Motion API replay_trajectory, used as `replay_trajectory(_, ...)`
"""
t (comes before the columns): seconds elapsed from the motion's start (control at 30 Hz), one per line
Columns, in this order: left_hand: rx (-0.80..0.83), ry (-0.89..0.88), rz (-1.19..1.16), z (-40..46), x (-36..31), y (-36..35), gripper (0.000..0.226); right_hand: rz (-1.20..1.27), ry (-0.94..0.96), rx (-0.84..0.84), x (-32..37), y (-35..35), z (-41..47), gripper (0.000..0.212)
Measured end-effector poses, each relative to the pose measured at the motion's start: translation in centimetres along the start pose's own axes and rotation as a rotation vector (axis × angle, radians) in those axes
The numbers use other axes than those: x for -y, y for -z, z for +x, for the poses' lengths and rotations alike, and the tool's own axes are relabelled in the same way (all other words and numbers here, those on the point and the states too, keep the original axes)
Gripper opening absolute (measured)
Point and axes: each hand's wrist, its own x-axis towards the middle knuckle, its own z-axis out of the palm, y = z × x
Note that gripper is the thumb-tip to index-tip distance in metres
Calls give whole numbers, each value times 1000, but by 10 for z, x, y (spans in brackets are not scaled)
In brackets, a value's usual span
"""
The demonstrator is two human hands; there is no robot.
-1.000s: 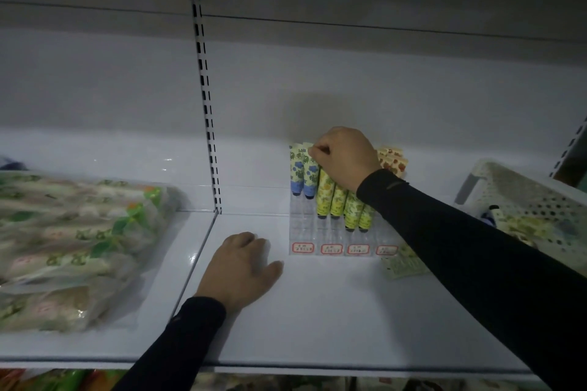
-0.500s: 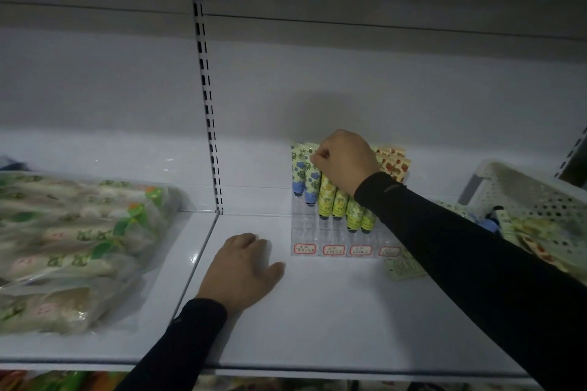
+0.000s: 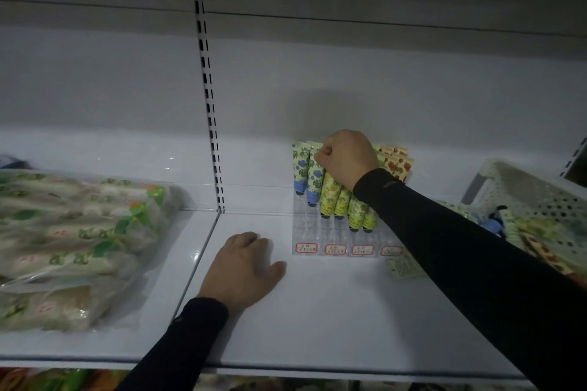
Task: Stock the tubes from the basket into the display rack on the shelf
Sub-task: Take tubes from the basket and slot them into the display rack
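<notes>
A white shelf [image 3: 317,320] fills the lower half of the frame, with a slotted upright [image 3: 209,105] running down the back wall at centre left. At left lies a big clear bag [image 3: 76,244] of green-and-white packets. At the right edge a white perforated basket [image 3: 521,187] sits on the shelf, with loose tubes [image 3: 540,232] inside it.

Right of centre, a clear rack [image 3: 346,238] stands against the back, price labels [image 3: 335,249] along its front edge. It holds blue-flowered tubes [image 3: 306,174] at its left, yellow-green tubes [image 3: 336,200] in the middle and red-flowered tubes [image 3: 397,162] at the right, all standing cap down.

The right hand [image 3: 347,159] is over the top of the rack, fingers curled tight at the upper end of a blue-flowered tube; whether it actually pinches that tube cannot be told. The left hand [image 3: 244,270] rests on the shelf just left of the rack, fingers loosely bent, holding nothing. A pale green box [image 3: 405,268] lies flat on the shelf just right of the rack's front.
</notes>
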Motion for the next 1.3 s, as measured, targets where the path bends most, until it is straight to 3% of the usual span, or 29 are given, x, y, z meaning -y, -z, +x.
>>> replay_trajectory(0.73, 19, 38, -39, -1, 2, -3, 77, 4, -64, 85, 1, 6, 1, 40)
replay_trajectory(1.07, 43, 100, -77, -2, -2, 2, 73, 105, 19, -130, -15, 36, -15, 41)
replay_trajectory(1.17, 11, 87, -107, -5, -6, 7, 66, 131, 58, -141, -27, 53, -36, 25)
replay_trajectory(1.3, -21, 4, -89, -7, -25, 15, 56, 143, 57, -122, -53, 74, -72, 31)
